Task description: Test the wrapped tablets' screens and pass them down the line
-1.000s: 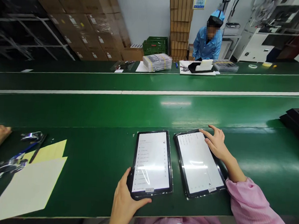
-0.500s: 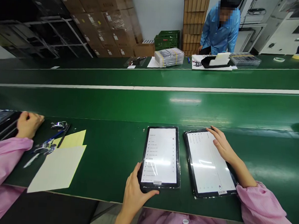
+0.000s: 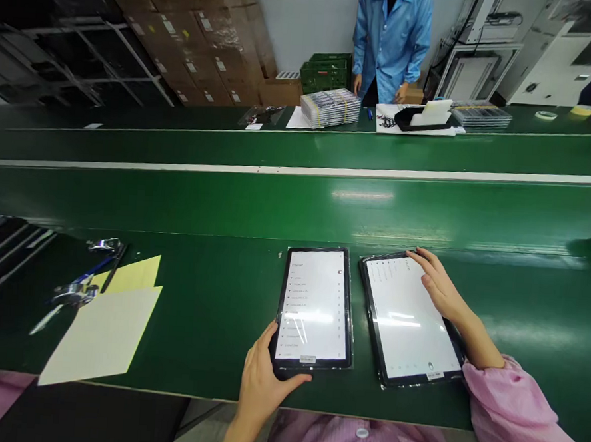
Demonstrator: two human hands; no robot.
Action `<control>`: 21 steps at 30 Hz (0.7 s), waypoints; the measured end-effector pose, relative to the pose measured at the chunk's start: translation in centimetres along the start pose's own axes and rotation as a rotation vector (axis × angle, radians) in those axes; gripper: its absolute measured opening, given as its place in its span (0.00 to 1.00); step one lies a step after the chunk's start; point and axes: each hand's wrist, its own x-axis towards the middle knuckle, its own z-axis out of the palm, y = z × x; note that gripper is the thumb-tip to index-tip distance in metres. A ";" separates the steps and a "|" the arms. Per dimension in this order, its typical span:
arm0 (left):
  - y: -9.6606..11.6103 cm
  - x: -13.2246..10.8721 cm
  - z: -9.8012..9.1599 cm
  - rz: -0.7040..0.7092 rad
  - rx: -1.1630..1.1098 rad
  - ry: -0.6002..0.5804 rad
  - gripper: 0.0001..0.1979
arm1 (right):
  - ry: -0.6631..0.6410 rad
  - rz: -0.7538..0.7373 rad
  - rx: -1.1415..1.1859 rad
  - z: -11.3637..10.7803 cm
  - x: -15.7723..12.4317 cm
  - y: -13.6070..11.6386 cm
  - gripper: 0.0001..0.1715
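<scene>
Two tablets with lit white screens lie on the green bench in front of me. My left hand [image 3: 262, 379] grips the lower-left corner of the left tablet [image 3: 314, 302], thumb along its bottom edge and fingers at its left side. A list and a switch show on that screen. The right tablet [image 3: 404, 321] lies slightly turned, with a few lines of text near its top. My right hand [image 3: 439, 286] rests over its upper right part, fingers stretched out, fingertips at the top edge. A small label sits at the bottom of each tablet.
Left on the bench lie white and yellow paper sheets [image 3: 103, 332], a pen [image 3: 114, 268] and shiny metal pieces [image 3: 73, 294]. Dark flat items [image 3: 3, 256] are stacked beyond. Across the bench, a person in blue [image 3: 391, 43] stands behind a bundled stack [image 3: 331, 108] and a black tray [image 3: 422, 120].
The neighbour's hand at the far left has gone out of view. Across the bench, the person in blue has moved left and stands upright. My hands stay on the tablets.
</scene>
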 end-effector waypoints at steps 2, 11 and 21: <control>-0.1 0.0 0.0 0.045 0.020 -0.001 0.45 | -0.004 -0.002 -0.031 0.2 -0.1 0.1 0.39; -0.7 0.3 0.4 -0.008 -0.029 0.001 0.59 | 0.048 0.031 -0.327 0.3 -0.1 -1.1 0.32; 0.8 1.3 -0.6 -0.085 -0.048 -0.061 0.69 | 0.229 -0.139 -0.143 -4.3 -0.6 -3.1 0.42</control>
